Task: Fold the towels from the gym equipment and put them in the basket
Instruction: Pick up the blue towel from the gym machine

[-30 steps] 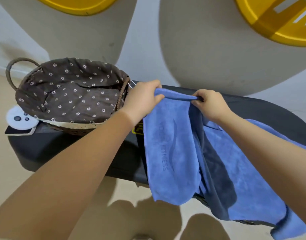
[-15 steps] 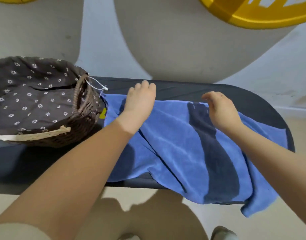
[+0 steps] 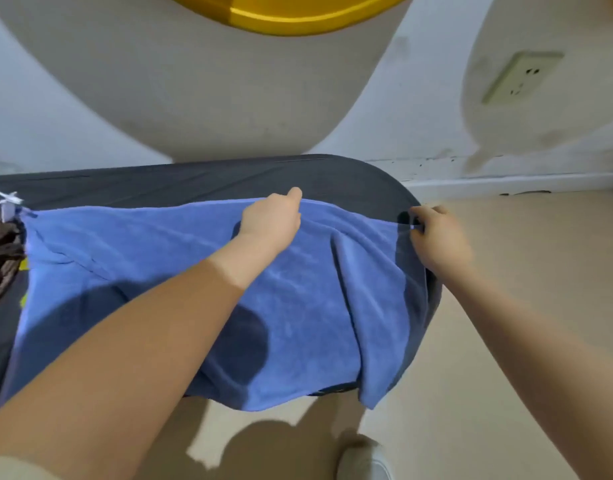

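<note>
Towel (image 3: 201,271), blue, is seen spread across the dark padded bench (image 3: 194,178), its long axis running left to right along the bench top. The far edge is laid straight along the bench, while the near edge is draped over the front and hangs toward the floor (image 3: 523,306). A ridge of folds is raised in the cloth toward the right end.

The bench is rounded off at its right end, and a pale beige floor is shown beyond and below it. A white wall (image 3: 73,126) with a skirting board is seen behind, with a wall socket (image 3: 519,76) at upper right and large pale curved shapes painted on it, one topped by a yellow form (image 3: 280,13). At the far left edge only a sliver of the basket (image 3: 2,247) with its dark lining is caught, touching the towel's left end.

The left hand (image 3: 272,220) is laid on the towel's far edge near the middle, fingers curled down into the cloth, though a grip cannot be confirmed. The right hand (image 3: 436,235) is curled round the towel's far right corner at the end of the bench, and the cloth is pinched there.
</note>
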A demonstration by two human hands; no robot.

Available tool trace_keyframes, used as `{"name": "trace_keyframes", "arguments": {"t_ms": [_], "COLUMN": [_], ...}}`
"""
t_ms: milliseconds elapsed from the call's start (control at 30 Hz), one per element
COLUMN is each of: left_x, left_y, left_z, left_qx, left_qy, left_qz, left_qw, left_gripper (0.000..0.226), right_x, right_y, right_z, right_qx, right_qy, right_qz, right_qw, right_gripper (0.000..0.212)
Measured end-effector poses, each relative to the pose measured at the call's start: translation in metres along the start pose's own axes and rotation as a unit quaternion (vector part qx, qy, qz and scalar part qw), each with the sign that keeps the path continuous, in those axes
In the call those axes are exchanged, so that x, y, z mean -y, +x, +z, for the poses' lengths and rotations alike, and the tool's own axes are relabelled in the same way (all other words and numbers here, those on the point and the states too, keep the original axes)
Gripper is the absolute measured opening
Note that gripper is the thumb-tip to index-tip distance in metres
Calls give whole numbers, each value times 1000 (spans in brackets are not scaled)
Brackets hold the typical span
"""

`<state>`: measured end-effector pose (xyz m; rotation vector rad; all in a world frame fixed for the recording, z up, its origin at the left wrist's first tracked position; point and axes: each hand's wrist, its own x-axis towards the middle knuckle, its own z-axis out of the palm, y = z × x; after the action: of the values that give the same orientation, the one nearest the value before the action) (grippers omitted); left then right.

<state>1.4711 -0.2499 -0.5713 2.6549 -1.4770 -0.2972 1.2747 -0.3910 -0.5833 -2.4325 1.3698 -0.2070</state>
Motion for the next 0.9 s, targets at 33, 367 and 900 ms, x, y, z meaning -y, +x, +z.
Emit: {"name": "trace_keyframes", "arguments": {"t_ms": [33,367,900], "left_x": [-2,-15,-4], "left_y": [4,37,39], "left_z": [3,-5,6], "left_qx": [4,45,-8], "left_qy": [1,-49,-132], "left_qz": [-8,-73,-17], "left_qw": [1000,995,991], "left_gripper": [26,15,44], "right_x": [-3,-16,40], "right_y": [3,52,85], "right_z": [0,-21,-26], "right_qx": [3,67,25], "right_qy": [3,2,23], "right_qz": [2,5,-117], "right_qw": [1000,998,993], "right_gripper": [32,15,27]}}
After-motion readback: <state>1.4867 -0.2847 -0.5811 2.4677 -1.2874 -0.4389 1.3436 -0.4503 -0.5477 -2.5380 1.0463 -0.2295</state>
